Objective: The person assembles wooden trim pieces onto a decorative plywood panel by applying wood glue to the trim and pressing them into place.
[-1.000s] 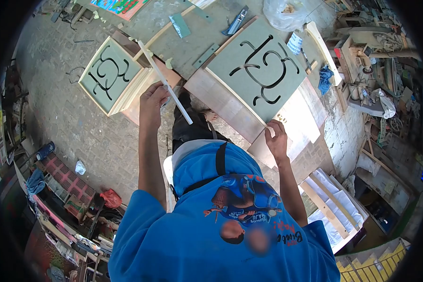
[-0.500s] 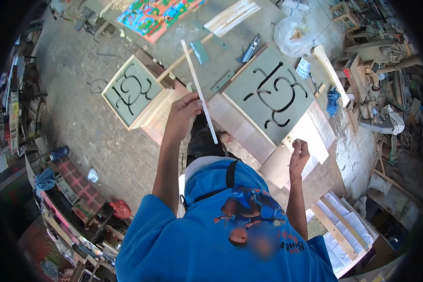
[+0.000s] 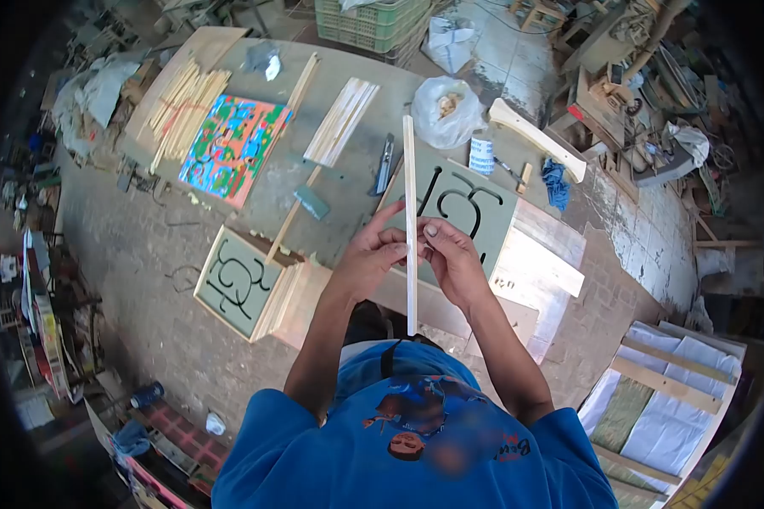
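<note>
A thin pale wooden strip stands lengthwise in front of my body, pinched between both hands near its middle. My left hand grips it from the left side, thumb and fingers closed. From the right, my right hand has its thumb and fingers pressed at the strip. Just beyond my hands lies a grey-green board with black curved grooves, partly hidden by the strip and hands. A smaller framed board with similar black curves rests on a stack at the left.
On the table are a colourful printed board, bundled strips, a utility knife, a green block, a plastic bag and a blue cloth. A green crate stands behind.
My right hand has come up and inward to the strip. My left hand has moved right with the strip, which is now more upright in view. The camera view has shifted.
</note>
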